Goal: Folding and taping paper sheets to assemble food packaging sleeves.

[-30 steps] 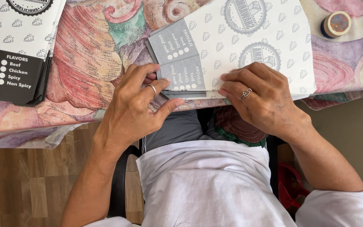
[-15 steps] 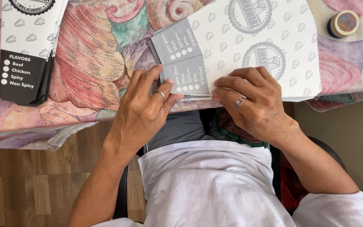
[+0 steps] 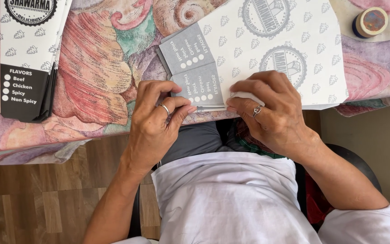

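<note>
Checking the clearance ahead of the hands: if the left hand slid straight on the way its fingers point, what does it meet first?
The left hand points up and right across the table edge. It would first meet the grey printed flap of the flat white carton sheet, which its fingertips already seem to touch; contact is hard to confirm from above.

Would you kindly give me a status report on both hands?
Left hand pinching flat white printed paper sleeve at table edge. Right hand pressing its fold. Nothing obstructing.

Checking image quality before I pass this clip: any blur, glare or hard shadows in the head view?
Head view: sharp and evenly lit by soft daylight; no glare on the paper sheet. Both hands, left and right, are crisp, with only faint shadows under them. The tape roll and the stack of sleeves near the edges stay in focus; slight wide-angle stretch there.
</note>
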